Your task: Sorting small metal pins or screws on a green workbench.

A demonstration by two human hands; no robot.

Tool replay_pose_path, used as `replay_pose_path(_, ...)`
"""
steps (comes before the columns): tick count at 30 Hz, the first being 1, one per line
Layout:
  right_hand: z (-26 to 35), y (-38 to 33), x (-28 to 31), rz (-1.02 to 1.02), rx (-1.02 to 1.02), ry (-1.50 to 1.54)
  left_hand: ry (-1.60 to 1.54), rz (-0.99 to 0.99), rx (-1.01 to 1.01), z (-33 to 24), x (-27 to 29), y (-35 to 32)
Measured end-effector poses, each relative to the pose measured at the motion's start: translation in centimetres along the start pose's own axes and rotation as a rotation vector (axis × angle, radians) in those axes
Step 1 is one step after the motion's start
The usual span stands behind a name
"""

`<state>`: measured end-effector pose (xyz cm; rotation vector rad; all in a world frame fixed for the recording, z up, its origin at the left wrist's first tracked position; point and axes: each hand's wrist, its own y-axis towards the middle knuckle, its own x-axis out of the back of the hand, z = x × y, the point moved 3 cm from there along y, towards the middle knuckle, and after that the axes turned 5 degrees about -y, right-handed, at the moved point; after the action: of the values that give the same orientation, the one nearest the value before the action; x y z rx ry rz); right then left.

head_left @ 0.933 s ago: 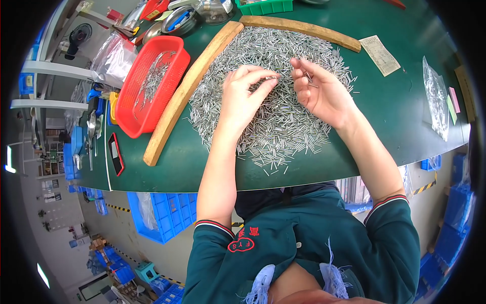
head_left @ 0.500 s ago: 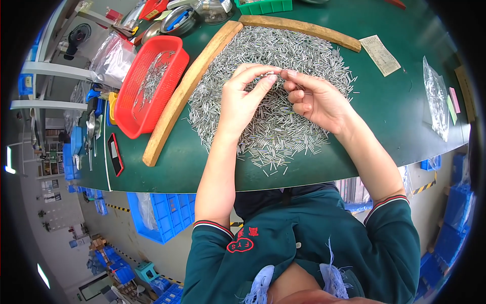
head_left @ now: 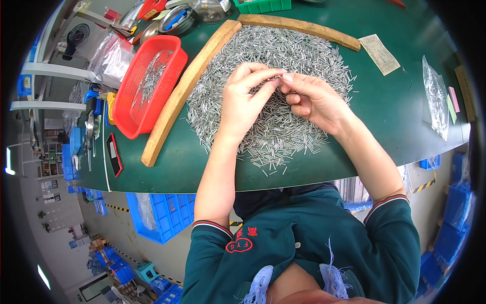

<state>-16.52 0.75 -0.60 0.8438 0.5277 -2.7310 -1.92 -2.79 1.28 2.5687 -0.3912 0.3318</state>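
Countless thin metal pins make one pile on the table. Above it, the left hand pinches a few; the right hand, half curled, meets it, its hold unclear. Two wooden bars border the pile; at its left, one perforated red basket.

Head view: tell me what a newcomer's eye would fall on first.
The large heap of small metal pins would probably catch it first, glinting across the middle of the green table, with the left hand and right hand over it, fingertips close together. Next, the bright red basket to the left, also containing pins, and the two wooden bars along the heap's left and far sides.
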Motion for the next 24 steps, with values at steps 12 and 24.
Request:
replay_pose_path(12, -0.1, 0.1, 0.1, 0.01, -0.01, 0.067, -0.062, 0.03, 0.02, -0.5, 0.2, 0.0)
replay_pose_path(24, -0.3, 0.2, 0.2, 0.109, -0.035, 0.18, -0.079, 0.021, 0.018, -0.7, 0.1, 0.0)
